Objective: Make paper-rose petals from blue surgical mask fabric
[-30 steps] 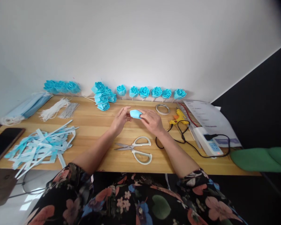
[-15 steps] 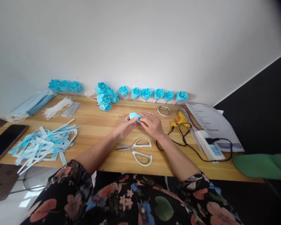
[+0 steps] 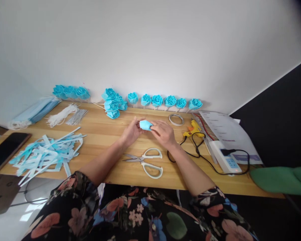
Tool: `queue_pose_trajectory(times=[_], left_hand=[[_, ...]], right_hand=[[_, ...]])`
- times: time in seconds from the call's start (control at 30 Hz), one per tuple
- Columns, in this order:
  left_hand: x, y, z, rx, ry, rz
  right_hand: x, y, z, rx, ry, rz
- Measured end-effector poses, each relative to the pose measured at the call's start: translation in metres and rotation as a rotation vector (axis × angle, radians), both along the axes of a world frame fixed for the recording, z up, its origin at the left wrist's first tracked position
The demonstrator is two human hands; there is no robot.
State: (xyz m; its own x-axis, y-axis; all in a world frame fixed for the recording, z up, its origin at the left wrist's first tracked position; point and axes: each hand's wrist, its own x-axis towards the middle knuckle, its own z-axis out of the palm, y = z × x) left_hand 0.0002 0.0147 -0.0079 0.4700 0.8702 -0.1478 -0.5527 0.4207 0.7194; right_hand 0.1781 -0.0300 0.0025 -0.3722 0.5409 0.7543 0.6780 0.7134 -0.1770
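Over the middle of the table, my right hand (image 3: pixel 163 134) pinches a small folded light-blue fabric piece (image 3: pixel 145 125), shaped like a bud, at its right end. My left hand (image 3: pixel 132 131) is at the piece's left end, fingers apart with its fingertips close to it; whether they touch is hard to tell. Scissors with white handles (image 3: pixel 152 170) lie below the hands, blades pointing left. Behind the hands a row of blue fabric roses (image 3: pixel 157 100) leans along the wall, with a cluster of roses (image 3: pixel 112 104) to its left.
Cut blue and white strips (image 3: pixel 48 154) lie at left, near a phone (image 3: pixel 7 152), face masks (image 3: pixel 36 110), white cords (image 3: pixel 61 114) and thin grey wires (image 3: pixel 77 117). To the right are a wire coil (image 3: pixel 176 119), yellow glue gun (image 3: pixel 194 128), black cable and power strip (image 3: pixel 225 159).
My left hand has loosened from the blue piece and shifted slightly left. More of the piece now shows, held in my right hand.
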Motion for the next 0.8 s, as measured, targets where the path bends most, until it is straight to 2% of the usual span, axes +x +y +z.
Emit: queue_pose_trajectory(times=[0.17, 0.57, 0.7, 0.8], left_hand=[[-0.001, -0.006, 0.003, 0.169, 0.001, -0.021], [0.001, -0.008, 0.002, 0.125, -0.003, -0.064], [0.003, -0.006, -0.002, 0.145, 0.022, -0.042], [0.001, -0.003, -0.006, 0.194, 0.119, -0.043]], right_hand=[[-0.002, 0.0, 0.001, -0.02, -0.026, 0.009], [-0.004, 0.001, -0.001, 0.053, -0.042, 0.029], [-0.004, 0.004, -0.004, -0.002, -0.047, 0.009], [-0.005, 0.006, -0.007, -0.072, 0.015, -0.044]])
